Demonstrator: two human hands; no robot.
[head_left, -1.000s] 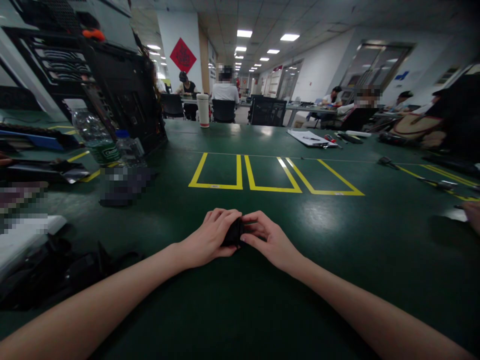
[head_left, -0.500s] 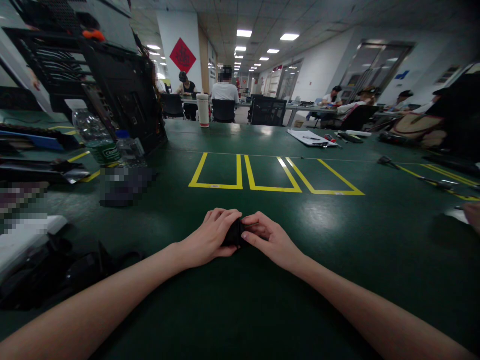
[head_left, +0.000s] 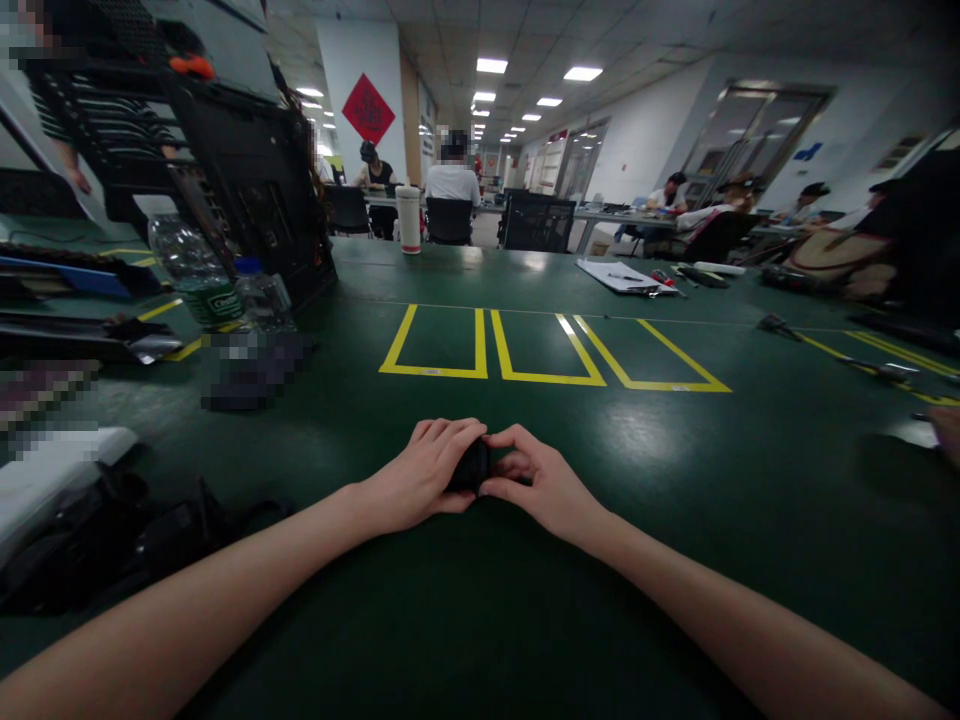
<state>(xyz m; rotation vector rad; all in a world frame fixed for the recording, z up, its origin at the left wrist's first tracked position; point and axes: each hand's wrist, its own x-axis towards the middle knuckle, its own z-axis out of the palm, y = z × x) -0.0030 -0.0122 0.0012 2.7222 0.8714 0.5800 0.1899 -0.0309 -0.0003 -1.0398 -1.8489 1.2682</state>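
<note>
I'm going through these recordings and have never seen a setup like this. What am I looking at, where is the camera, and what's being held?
There is no machine here: you see a person's two bare hands. The camera is worn on the person's head, looking forward and down, so the forearms reach in from the bottom corners.

The left hand wraps over a small black object; the right hand has thumb and forefinger at its right end. The fingers hide too much to say what it is.

The dark green table bears yellow tape outlines beyond the hands. To the left stand two clear bottles; farther back are a white cup and papers.
</note>
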